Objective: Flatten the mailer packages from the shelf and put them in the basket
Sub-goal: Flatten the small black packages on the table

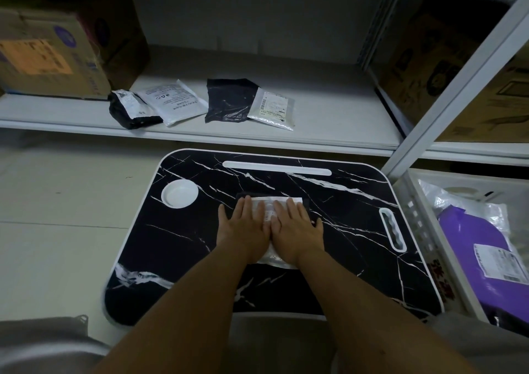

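Both hands (272, 227) press mailer (276, 202) — white-labelled; flat.

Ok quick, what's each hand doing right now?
Left hand: open, fingers flat, pressing the mailer on the lap desk.
Right hand: open, pressing the same mailer.

Storeroom or stockroom: white metal shelving (200, 133), cardboard boxes (48, 56), mailer packages (183, 101) on shelf.

Shelf (315, 133) behind lap desk (343, 225); basket (412, 202) right, apparently holding mailers (472, 236).
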{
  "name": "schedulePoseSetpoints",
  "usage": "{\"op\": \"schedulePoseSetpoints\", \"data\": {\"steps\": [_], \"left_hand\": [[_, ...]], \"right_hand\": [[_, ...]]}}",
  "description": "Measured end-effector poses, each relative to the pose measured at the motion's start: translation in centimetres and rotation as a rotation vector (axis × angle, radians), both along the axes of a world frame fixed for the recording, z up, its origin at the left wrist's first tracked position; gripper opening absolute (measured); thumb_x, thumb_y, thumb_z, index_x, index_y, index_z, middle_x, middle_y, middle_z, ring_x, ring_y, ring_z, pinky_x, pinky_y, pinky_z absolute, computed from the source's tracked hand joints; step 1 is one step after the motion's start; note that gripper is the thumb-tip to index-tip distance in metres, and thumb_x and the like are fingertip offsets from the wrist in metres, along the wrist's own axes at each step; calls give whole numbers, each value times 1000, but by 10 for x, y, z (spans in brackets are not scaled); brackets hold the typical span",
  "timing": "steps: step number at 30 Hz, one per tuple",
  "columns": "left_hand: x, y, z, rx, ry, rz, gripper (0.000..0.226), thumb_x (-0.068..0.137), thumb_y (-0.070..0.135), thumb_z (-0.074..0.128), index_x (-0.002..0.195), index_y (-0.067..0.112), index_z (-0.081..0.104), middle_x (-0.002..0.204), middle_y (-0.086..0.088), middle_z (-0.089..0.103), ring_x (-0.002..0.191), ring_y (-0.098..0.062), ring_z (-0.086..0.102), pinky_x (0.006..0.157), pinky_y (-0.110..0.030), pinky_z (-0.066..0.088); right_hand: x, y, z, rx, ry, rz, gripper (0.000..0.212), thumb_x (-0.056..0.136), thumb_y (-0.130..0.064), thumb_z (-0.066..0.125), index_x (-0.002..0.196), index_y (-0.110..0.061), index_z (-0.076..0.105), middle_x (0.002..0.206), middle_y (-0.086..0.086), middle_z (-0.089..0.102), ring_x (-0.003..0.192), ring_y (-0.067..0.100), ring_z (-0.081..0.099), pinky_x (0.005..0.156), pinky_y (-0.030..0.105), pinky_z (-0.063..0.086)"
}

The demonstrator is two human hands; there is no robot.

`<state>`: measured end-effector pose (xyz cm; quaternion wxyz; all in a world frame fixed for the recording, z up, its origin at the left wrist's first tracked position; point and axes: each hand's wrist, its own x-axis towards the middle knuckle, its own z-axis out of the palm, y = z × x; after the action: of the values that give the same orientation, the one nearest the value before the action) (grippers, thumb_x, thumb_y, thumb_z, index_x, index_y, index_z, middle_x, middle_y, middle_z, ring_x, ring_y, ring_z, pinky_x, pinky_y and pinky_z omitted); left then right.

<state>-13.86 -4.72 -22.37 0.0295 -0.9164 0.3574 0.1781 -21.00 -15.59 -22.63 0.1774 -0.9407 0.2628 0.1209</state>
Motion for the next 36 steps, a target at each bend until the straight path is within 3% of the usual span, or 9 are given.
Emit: {"op": "schedulePoseSetpoints", "data": {"steps": [6, 11, 13, 15, 18, 22, 26, 31, 36], "left_hand": [[1, 3, 0, 18, -26, -17, 64, 99, 50, 0, 152, 16, -8, 161, -5, -11, 147, -19, -13, 115, -56, -7], [18, 16, 7, 126, -58, -168, 78, 92, 66, -1, 151, 17, -12, 160, -1, -13, 148, -18, -12, 115, -58, -6], [27, 22, 15, 199, -51, -238, 86, 88, 73, 4, 152, 19, -13, 160, 1, -13, 148, -19, -11, 115, -59, -5], [37, 23, 25, 278, -49, -301, 92, 85, 78, 13, 152, 21, -11, 161, 2, -11, 148, -21, -9, 114, -61, -5], [49, 12, 42, 351, -60, -357, 94, 82, 80, 29, 154, 24, 4, 161, 0, 6, 148, -25, 5, 113, -64, 1], [66, -7, 62, 349, -48, -301, 84, 83, 78, 33, 150, 27, 23, 152, -5, 36, 141, -28, 29, 112, -63, 11], [89, -17, 80, 266, -66, -256, 79, 88, 74, 29, 150, 26, 25, 149, -8, 39, 138, -29, 35, 111, -57, 21], [119, -27, 73, 7, -93, -160, 65, 93, 65, 30, 142, 22, 36, 143, -8, 45, 131, -28, 43, 103, -48, 36], [140, -44, 53, -176, -74, -64, 53, 98, 52, 31, 138, 18, 41, 138, -7, 48, 127, -27, 46, 99, -47, 42]], "right_hand": [[2, 4, 2, -11, 34, -38, 56, 103, -44, 11, 155, -28, 5, 163, -4, -4, 149, 16, -7, 115, 60, 0], [3, 8, 1, -30, 43, -115, 60, 103, -45, 14, 155, -17, 5, 163, 8, -4, 150, 21, -5, 117, 57, 1], [5, 8, 3, -34, 41, -142, 58, 103, -43, 20, 154, -16, 12, 162, 10, 5, 150, 24, 4, 117, 58, 5], [8, 9, 7, -92, 14, -148, 51, 100, -34, 35, 147, -15, 29, 155, 9, 29, 144, 25, 25, 116, 60, 11], [11, 7, 18, -188, -3, -136, 38, 95, -23, 46, 132, -17, 45, 133, 3, 53, 130, 24, 44, 116, 59, 15], [25, -1, 38, -265, -25, -95, 36, 95, -24, 48, 130, -17, 50, 126, 5, 56, 126, 26, 45, 115, 56, 20], [51, -13, 55, -324, -128, -77, 37, 93, -23, 53, 128, -15, 51, 124, 6, 56, 122, 26, 46, 110, 49, 30], [95, -32, 63, -368, -221, -47, 37, 89, -15, 56, 125, -12, 50, 124, 9, 53, 116, 28, 48, 91, 39, 42], [141, -45, 56, -339, -222, 35, 47, 92, -17, 54, 137, -19, 42, 150, 9, 26, 128, 29, 36, 94, 42, 41]]}}
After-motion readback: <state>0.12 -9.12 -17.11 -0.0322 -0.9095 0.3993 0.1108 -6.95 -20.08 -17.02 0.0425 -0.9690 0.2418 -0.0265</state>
